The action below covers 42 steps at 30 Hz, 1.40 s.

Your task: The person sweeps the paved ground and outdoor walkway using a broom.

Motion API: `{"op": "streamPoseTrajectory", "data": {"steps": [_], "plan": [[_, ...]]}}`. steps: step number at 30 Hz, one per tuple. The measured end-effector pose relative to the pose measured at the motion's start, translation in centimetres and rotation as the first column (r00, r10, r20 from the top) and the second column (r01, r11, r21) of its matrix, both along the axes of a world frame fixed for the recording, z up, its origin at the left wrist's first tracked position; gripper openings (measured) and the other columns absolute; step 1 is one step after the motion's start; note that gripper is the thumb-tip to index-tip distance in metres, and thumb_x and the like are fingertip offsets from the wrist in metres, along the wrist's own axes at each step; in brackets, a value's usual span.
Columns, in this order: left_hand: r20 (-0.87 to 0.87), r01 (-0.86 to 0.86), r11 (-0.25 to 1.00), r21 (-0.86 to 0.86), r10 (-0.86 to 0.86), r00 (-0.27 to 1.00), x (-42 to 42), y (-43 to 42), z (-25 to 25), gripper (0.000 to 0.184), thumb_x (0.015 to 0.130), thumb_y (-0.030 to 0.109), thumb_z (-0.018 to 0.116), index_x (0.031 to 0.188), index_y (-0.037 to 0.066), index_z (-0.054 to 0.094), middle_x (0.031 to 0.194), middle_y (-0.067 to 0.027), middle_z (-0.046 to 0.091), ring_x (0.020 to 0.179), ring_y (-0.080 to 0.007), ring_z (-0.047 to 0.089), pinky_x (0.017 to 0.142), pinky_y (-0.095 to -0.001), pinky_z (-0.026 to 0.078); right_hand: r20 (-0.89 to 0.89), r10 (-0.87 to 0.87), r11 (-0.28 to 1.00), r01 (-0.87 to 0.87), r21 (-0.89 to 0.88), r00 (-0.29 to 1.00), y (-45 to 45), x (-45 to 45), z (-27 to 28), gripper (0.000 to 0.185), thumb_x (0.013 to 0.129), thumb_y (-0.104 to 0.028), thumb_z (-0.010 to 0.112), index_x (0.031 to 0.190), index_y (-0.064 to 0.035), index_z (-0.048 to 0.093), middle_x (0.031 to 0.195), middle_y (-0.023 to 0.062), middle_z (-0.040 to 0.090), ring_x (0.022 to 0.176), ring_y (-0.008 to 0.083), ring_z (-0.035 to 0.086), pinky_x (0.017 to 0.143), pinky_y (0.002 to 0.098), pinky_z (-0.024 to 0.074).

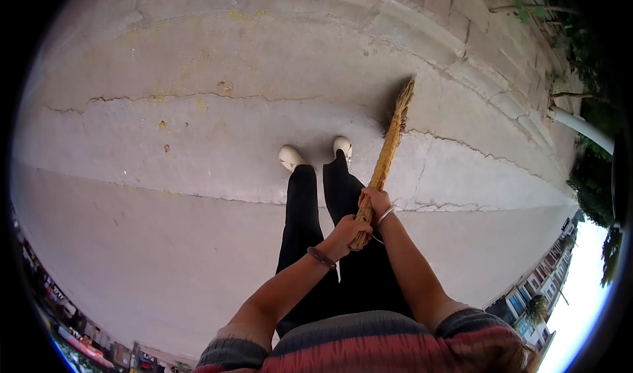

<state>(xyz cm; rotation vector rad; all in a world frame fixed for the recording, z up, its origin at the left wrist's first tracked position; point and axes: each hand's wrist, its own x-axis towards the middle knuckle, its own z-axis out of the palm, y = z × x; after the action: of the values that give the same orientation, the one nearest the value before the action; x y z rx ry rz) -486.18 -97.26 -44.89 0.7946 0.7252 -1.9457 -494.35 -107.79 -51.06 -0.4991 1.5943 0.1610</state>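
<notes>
A long straw broom (386, 155) slants up and to the right from my hands, its frayed bristle end low over or on the concrete at the upper right of my feet. My left hand (349, 233), with a dark bracelet at the wrist, is wrapped round the handle close to its near end. Higher up the same handle, my right hand (375, 203) grips it, a light bangle on that wrist. Small leaf bits lie by the bristles.
Cracked concrete pavement (165, 241) stretches around my white shoes (290, 157). Dry leaves (163, 125) and yellow specks lie to the left. A curb (435, 40) curves along the upper right, with a white pole (583, 129) and plants beyond. Buildings (544, 274) stand at the lower right.
</notes>
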Motion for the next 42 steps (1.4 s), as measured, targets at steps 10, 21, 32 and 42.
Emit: {"op": "streamPoseTrajectory", "data": {"steps": [10, 21, 32, 42], "plan": [[0.448, -0.495, 0.823, 0.277, 0.345, 0.825, 2.1, 10.3, 8.3, 0.025, 0.075, 0.001, 0.052, 0.099, 0.003, 0.043, 0.081, -0.0093, 0.054, 0.062, -0.0170, 0.056, 0.054, -0.0271, 0.047, 0.476, 0.461, 0.817, -0.568, 0.101, 0.749, 13.0, 12.0, 3.1, 0.021, 0.067, -0.004, 0.062, 0.078, 0.0067, 0.048, 0.060, 0.0108, 0.056, 0.049, 0.0183, 0.057, 0.045, 0.0300, 0.0486], [0.176, -0.275, 0.961, 0.002, 0.271, 0.946, 9.3, 12.0, 5.5, 0.029, 0.074, 0.000, 0.058, 0.100, 0.000, 0.044, 0.076, -0.0093, 0.054, 0.061, -0.0172, 0.057, 0.055, -0.0279, 0.048, 0.253, 0.190, 0.982, -0.186, -0.040, 0.949, 9.3, 14.9, 4.0, 0.013, 0.077, -0.011, 0.055, 0.072, 0.0000, 0.051, 0.061, 0.0089, 0.053, 0.050, 0.0182, 0.053, 0.048, 0.0287, 0.0460], [0.557, -0.836, 0.512, 0.198, 0.643, 0.526, 31.2, 31.2, 6.0, 0.018, 0.073, -0.001, 0.052, 0.089, -0.002, 0.045, 0.071, -0.0096, 0.053, 0.054, -0.0173, 0.053, 0.048, -0.0264, 0.044, 0.497, 0.607, 0.660, -0.742, 0.119, 0.620, 34.8, 46.0, 1.3, 0.014, 0.067, -0.005, 0.058, 0.070, 0.0029, 0.047, 0.058, 0.0111, 0.054, 0.045, 0.0182, 0.054, 0.040, 0.0298, 0.0440], [0.284, -0.598, 0.801, 0.037, 0.565, 0.775, 35.2, 31.1, 8.9, 0.034, 0.073, -0.004, 0.055, 0.101, 0.000, 0.037, 0.074, -0.0093, 0.051, 0.057, -0.0171, 0.056, 0.049, -0.0283, 0.049, 0.267, 0.626, 0.769, -0.637, -0.056, 0.733, 29.9, 47.6, 7.9, 0.017, 0.071, -0.004, 0.059, 0.080, -0.0021, 0.045, 0.063, 0.0086, 0.053, 0.051, 0.0160, 0.054, 0.046, 0.0276, 0.0459]]}}
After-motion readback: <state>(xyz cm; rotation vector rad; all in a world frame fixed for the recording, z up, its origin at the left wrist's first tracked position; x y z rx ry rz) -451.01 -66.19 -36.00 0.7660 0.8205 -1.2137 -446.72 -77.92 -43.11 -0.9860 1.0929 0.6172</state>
